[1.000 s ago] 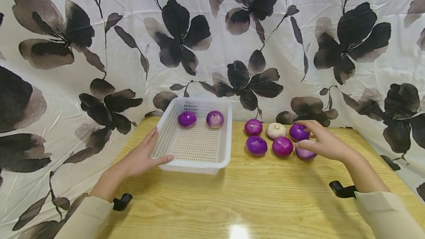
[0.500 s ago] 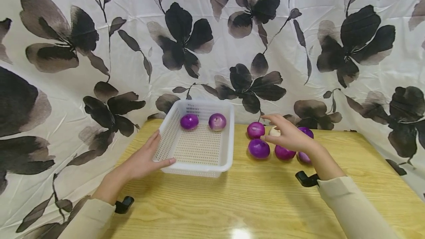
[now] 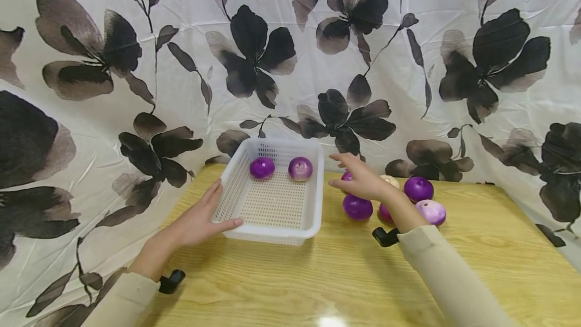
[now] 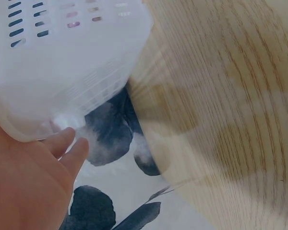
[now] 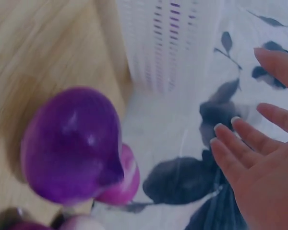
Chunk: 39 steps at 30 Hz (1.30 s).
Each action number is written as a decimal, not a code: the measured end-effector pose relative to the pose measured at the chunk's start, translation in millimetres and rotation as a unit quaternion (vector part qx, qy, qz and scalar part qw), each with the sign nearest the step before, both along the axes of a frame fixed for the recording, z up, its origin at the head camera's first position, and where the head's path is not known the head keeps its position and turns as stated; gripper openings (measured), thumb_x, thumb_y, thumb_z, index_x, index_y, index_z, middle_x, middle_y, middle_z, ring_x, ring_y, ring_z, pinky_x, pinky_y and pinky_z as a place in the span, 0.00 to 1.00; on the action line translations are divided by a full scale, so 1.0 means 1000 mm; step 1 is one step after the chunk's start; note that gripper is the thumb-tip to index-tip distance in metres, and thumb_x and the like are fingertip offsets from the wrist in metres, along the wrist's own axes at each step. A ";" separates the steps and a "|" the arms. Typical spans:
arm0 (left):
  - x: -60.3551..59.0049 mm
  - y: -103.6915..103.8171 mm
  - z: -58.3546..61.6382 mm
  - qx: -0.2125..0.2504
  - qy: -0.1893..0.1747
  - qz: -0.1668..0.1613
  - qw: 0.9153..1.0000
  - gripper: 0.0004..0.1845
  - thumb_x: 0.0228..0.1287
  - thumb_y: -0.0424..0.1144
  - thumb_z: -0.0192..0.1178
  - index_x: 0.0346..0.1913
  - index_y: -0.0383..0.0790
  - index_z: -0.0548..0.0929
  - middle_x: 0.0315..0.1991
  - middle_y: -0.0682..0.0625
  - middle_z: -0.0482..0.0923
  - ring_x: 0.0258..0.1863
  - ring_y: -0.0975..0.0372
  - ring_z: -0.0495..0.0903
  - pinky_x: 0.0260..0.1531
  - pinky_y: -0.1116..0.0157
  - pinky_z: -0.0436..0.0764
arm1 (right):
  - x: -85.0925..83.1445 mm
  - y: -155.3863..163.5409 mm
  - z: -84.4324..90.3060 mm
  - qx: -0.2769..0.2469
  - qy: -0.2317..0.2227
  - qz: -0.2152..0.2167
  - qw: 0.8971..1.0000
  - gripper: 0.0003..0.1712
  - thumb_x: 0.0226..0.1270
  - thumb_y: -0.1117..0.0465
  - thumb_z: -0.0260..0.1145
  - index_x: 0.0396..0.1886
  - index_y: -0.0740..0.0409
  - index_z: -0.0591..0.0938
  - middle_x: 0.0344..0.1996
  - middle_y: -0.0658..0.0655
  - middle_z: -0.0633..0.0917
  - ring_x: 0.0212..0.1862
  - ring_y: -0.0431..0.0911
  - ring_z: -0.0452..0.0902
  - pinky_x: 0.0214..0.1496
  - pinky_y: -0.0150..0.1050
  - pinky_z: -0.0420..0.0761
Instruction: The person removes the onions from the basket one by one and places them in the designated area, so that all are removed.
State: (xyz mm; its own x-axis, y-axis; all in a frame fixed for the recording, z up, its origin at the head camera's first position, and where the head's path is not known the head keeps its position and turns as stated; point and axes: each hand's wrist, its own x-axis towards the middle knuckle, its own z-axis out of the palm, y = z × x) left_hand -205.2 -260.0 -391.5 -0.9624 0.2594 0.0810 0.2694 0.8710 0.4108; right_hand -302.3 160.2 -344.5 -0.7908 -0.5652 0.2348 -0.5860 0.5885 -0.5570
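Note:
My left hand rests at the near left corner of a white perforated plastic basket, fingers straight along the side wall and thumb over the front rim. In the left wrist view, its fingertips touch the basket's outer rim. Inside the basket sit two red onions, a deep purple one and a paler one. My right hand hovers with spread fingers and nothing in it, just right of the basket, above a group of onions. Beneath it lies a purple onion, large in the right wrist view.
Further onions lie to the right on the wooden table: a white one partly behind the hand, a dark purple one and a pale purple one. Two magenta onions are partly covered. A flower-printed cloth hangs behind.
My right hand has moved left from the far right onions, across the group, toward the basket's right side. The left hand has stayed at the basket, and the onions lie where they were.

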 end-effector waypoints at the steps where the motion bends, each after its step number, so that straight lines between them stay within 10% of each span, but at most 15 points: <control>1: 0.000 0.000 -0.001 0.002 -0.001 0.000 1.000 0.66 0.62 0.75 0.58 0.81 0.28 0.41 0.83 0.37 0.31 0.79 0.36 0.45 0.74 0.38 0.54 | -0.003 -0.004 -0.001 -0.002 -0.004 0.001 1.000 0.43 0.69 0.53 0.71 0.77 0.61 0.64 0.71 0.65 0.69 0.70 0.64 0.69 0.68 0.63 0.73; 15: 0.000 0.001 -0.001 0.004 0.005 0.003 1.000 0.66 0.61 0.76 0.57 0.81 0.30 0.41 0.83 0.39 0.32 0.78 0.36 0.48 0.73 0.38 0.56 | -0.042 -0.062 -0.018 0.026 0.025 -0.002 0.999 0.57 0.60 0.55 0.77 0.81 0.62 0.55 0.74 0.68 0.63 0.74 0.61 0.63 0.77 0.57 0.64; 28: 0.000 0.002 -0.002 0.008 -0.004 0.005 1.000 0.67 0.59 0.76 0.59 0.82 0.31 0.41 0.84 0.42 0.31 0.79 0.39 0.48 0.74 0.39 0.56 | -0.065 -0.098 -0.031 0.108 0.037 -0.055 0.992 0.59 0.55 0.54 0.79 0.80 0.64 0.57 0.76 0.68 0.58 0.65 0.63 0.75 0.68 0.55 0.76; 39: -0.001 -0.003 -0.003 0.004 -0.006 0.009 1.000 0.67 0.59 0.76 0.59 0.82 0.31 0.42 0.84 0.43 0.31 0.79 0.40 0.48 0.74 0.41 0.56 | -0.079 -0.121 -0.038 0.247 0.069 -0.099 0.961 0.51 0.59 0.47 0.77 0.77 0.60 0.65 0.70 0.66 0.70 0.66 0.64 0.72 0.71 0.57 0.71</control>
State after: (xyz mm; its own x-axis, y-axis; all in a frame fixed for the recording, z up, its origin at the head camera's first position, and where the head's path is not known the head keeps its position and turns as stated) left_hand -206.3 -262.9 -394.6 -0.9679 0.2411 0.0713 0.2483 0.8725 0.4208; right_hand -380.8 39.3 -382.0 -0.8752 -0.4759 0.0870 -0.4831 0.8692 -0.1057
